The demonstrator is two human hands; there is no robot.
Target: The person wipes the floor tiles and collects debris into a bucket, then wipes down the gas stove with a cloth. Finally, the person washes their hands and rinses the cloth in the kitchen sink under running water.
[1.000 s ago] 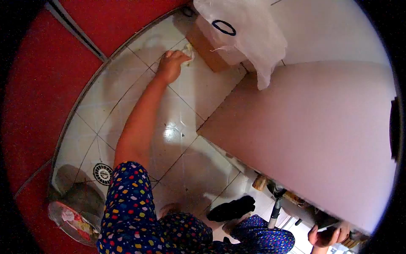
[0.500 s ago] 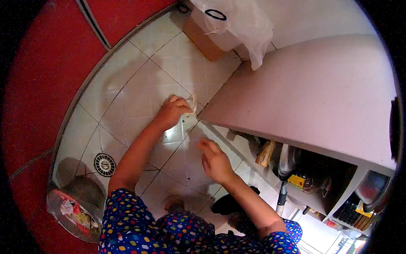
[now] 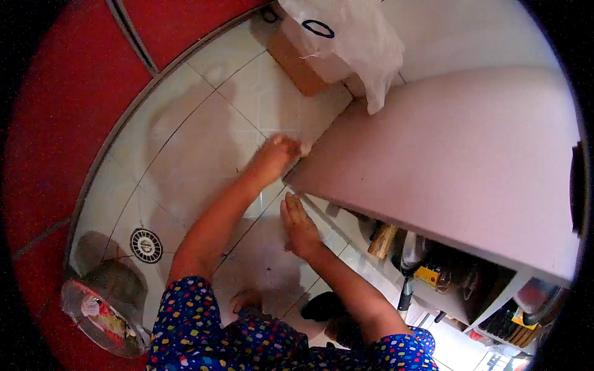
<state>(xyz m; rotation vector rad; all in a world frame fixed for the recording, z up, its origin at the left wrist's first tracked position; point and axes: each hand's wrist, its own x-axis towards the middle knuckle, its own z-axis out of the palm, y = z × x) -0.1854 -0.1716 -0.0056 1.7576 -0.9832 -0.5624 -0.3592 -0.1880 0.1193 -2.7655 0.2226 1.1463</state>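
Observation:
My left hand (image 3: pixel 278 157) reaches to the tiled floor (image 3: pixel 198 142) beside the front corner of the pinkish-white cabinet (image 3: pixel 427 161). Its fingers are bent closed round a crumpled white tissue (image 3: pixel 305 149); only a pale bit sticks out past the fingertips, and the hand is slightly blurred. My right hand (image 3: pixel 301 229) is held lower down, near the cabinet's front edge. Its fingers are stretched out together, pointing toward the corner, with nothing in them.
A clear plastic bag (image 3: pixel 352 43) hangs over a brown box (image 3: pixel 297 65) at the back. A round floor drain (image 3: pixel 146 245) and a bin with rubbish (image 3: pixel 105 315) lie to the left. Knives and packets (image 3: pixel 427 275) fill the open shelf at right.
My left hand has moved right, to the cabinet's edge, with the tissue in it. My right hand has shifted slightly up and left, its fingers straighter. The view has tilted a little.

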